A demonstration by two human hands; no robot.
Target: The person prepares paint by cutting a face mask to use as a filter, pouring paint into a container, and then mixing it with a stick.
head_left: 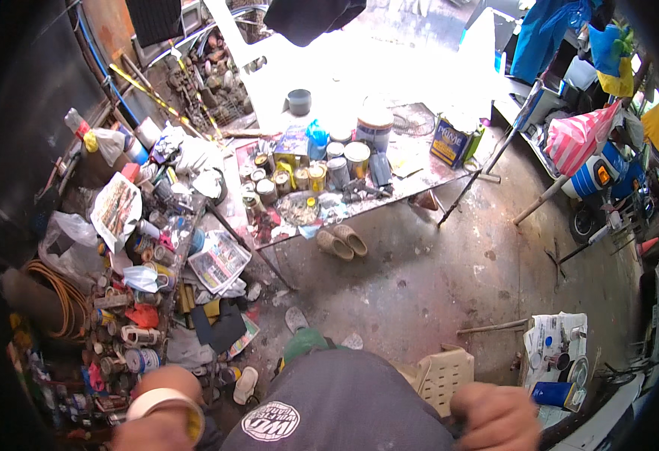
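At the lower left, my left hand is blurred and partly cut off by the picture's lower edge. It is closed on a whitish ring with a yellowish inner side, which looks like a roll of tape; skin shows both above and below the ring. My right hand is at the lower right, its fingers curled in, beside a beige plastic chair. Whatever may be inside those fingers is hidden. My dark shirt fills the space between both hands.
Ahead stands a paint-stained table with several cans, a grey bucket and a rectangular tin. Cluttered jars and newspapers crowd the left. Clogs lie under the table. A paper-covered stand is at right.
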